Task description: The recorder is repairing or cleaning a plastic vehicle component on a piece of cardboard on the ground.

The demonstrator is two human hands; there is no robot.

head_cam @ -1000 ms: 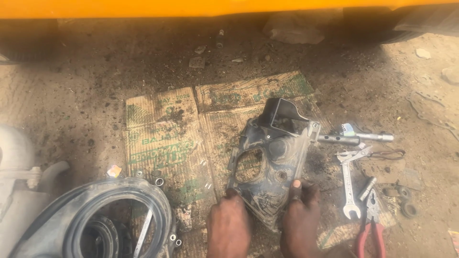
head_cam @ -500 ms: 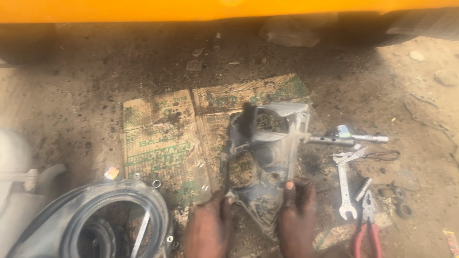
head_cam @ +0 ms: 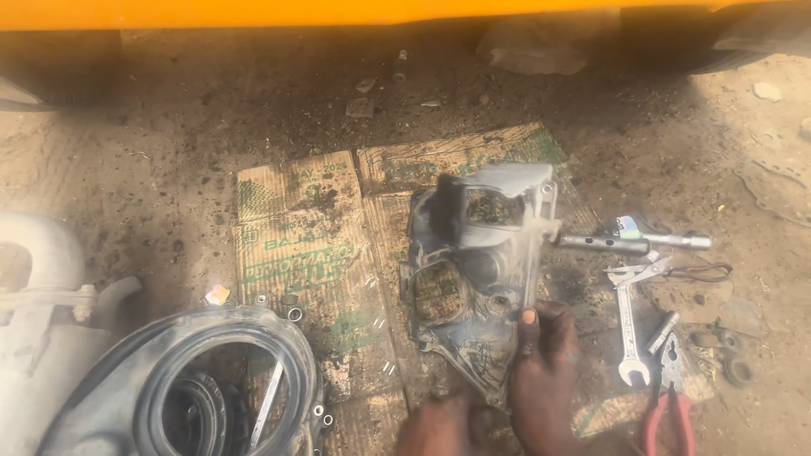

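Note:
A dirty grey metal engine cover (head_cam: 473,279) stands tilted up on flattened cardboard (head_cam: 296,245) on the ground. My right hand (head_cam: 545,371) grips its lower right edge, thumb on the casing. At the bottom edge of the view my left hand (head_cam: 439,426) holds the cover's lower corner. Both hands are dark with grease.
A round grey housing with black rings (head_cam: 194,388) lies at lower left, small bolts beside it. A tube spanner (head_cam: 634,243), open-end wrench (head_cam: 627,321) and red-handled pliers (head_cam: 672,405) lie to the right. A white tank (head_cam: 38,295) sits far left. A yellow vehicle body (head_cam: 338,13) spans the top.
The cover has been lifted from lying flat to standing tilted on its lower edge. Both hands stayed on its lower end, and the view shifted a little.

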